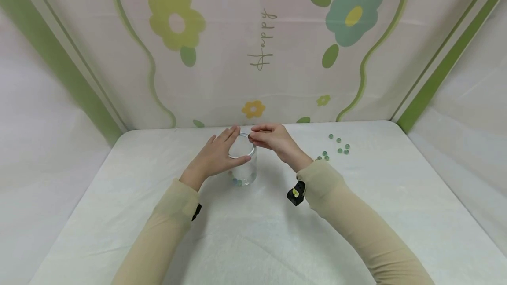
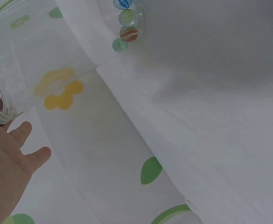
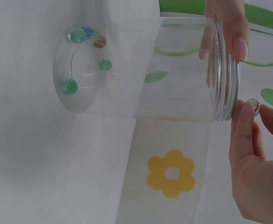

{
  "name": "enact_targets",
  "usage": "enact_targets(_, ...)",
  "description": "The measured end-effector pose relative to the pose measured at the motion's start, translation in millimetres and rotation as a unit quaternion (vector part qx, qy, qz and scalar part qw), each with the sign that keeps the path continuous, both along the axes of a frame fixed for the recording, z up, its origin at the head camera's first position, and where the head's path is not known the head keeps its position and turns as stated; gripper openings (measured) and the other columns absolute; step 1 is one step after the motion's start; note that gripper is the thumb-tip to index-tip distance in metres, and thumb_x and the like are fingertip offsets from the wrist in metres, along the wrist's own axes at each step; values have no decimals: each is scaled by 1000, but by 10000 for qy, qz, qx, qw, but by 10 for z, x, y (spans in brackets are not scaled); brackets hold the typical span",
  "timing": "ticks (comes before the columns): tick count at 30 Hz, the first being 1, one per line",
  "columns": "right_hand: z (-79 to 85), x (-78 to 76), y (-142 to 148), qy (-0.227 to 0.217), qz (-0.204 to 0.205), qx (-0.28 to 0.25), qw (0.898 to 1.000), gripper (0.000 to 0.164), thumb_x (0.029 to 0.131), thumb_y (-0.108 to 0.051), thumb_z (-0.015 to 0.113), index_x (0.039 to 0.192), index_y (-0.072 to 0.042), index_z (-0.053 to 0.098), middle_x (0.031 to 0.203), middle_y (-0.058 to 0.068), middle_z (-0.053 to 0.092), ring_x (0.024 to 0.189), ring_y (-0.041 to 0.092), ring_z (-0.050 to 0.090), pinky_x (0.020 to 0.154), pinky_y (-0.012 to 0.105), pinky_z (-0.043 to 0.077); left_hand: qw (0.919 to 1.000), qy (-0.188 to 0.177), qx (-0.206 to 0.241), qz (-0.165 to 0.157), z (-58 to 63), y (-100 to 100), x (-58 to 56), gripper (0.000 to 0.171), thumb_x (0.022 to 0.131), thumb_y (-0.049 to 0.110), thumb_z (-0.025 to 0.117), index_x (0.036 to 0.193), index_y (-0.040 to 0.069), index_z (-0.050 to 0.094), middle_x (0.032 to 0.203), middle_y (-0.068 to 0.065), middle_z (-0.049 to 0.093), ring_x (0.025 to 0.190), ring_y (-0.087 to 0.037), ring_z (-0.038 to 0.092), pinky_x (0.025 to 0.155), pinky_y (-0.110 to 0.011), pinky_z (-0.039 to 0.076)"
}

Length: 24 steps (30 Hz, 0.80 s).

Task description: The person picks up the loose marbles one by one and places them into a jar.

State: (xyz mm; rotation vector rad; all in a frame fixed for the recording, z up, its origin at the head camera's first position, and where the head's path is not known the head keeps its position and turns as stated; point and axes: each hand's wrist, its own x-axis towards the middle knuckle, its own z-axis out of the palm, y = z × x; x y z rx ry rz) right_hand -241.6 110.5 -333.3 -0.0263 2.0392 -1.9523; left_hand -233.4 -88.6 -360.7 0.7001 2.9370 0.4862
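Backdrop: pale cloth (image 1: 222, 78) printed with flowers, leaves, wavy green lines and sideways "Happy" lettering.
Counter: white, lightly creased cloth covers the counter (image 1: 253, 232), its far edge meeting the backdrop.
Arms: both reach forward in beige sleeves (image 1: 352, 214), converging on the jar's mouth; a small black device (image 1: 295, 193) sits at the right wrist.
Left hand: this hand (image 1: 215, 155) spreads wide against the jar's rim (image 3: 225, 70), fingers largely straight along the left and far side, thumb laid across the near side.
Right hand: bent at the wrist, this hand (image 1: 277, 140) narrows to a pinch, thumb and fingertips holding a marble (image 3: 253, 106) just beside the rim.
Jar: clear glass, cylindrical and upright on the counter, the jar (image 3: 148, 70) has a ridged neck.
Marbles inside: several glass balls (image 3: 69, 87) lie on the jar's bottom, green, blue and reddish-brown among them.
Loose marbles: a scatter of small greenish, translucent spheres (image 1: 339, 150) rests on the counter, right of the jar.
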Motion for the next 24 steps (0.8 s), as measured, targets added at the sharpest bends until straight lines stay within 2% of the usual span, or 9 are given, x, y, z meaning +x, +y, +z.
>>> enact_targets(7,-4,-2,7,-1,-4,-48,10000,34,93,-7,60,124,4,58,109,11,67,83,3,66,82,20,56,10000,20,-15,8,-7,1,-4,95,87,68,47,155,13,11,162,-3,14,149,-25,18,120,-56,14)
enact_targets(11,-5,3,36,-5,-23,-83,10000,35,93,-7,60,126,3,57,114,15,65,85,4,66,85,21,56,10000,42,-25,7,-11,8,-7,95,87,68,47,155,13,12,162,-4,14,149,-25,19,120,-57,15)
enact_targets(16,-8,0,103,-4,-35,11,10000,37,94,-9,59,129,1,56,129,21,59,100,13,66,91,25,54,10000,57,-34,15,-12,12,-7,94,87,67,48,155,12,13,162,-5,15,149,-25,19,120,-57,16)
enact_targets(20,-1,-6,184,-20,4,95,10000,38,95,-13,58,131,0,54,132,19,57,114,22,62,94,26,53,10000,57,-34,16,-9,13,-3,94,87,67,48,155,12,13,162,-5,16,149,-25,19,120,-56,16)
enact_targets(24,-7,-15,295,-47,75,246,9997,41,96,-15,57,134,-1,51,134,19,55,120,27,59,96,27,52,10000,50,-40,19,-4,17,-1,94,87,68,48,155,13,12,162,-5,15,149,-25,18,120,-55,16)
